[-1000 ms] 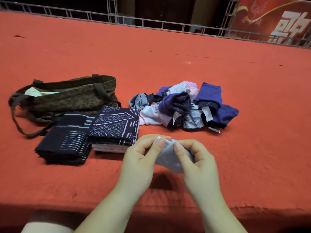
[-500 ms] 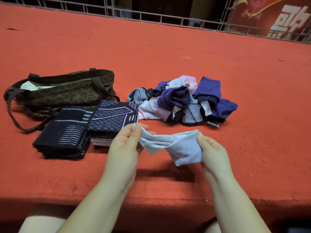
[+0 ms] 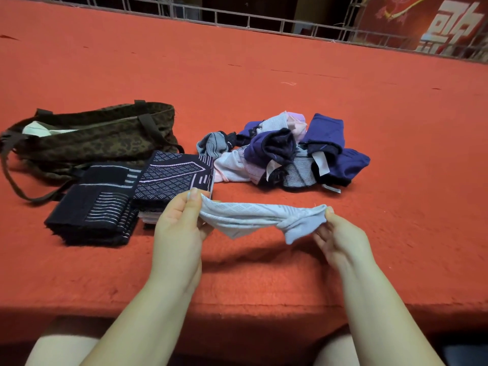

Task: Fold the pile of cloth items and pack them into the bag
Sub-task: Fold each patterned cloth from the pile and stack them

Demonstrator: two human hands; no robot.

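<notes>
Nearest, both forearms reach in from the bottom edge, where the elbows are cut off. The left hand (image 3: 179, 228) pinches one end of a pale blue cloth (image 3: 253, 216) between thumb and fingers; the right hand (image 3: 340, 233) pinches the other end, its fingertips hidden behind the fabric. The cloth hangs stretched and twisted above the red counter (image 3: 264, 273), wider apart than half a second ago, when the hands were closer and the piece was bunched. Just beyond the left hand lie two stacks of dark folded cloths (image 3: 126, 196), their lower layers hard to make out. Behind them the brown patterned bag (image 3: 97, 138) lies on its side, something pale showing in its mouth. To the right sits the unfolded pile (image 3: 285, 151), tangled so single items cannot be told apart. At the far edge runs a metal railing (image 3: 237, 19).
</notes>
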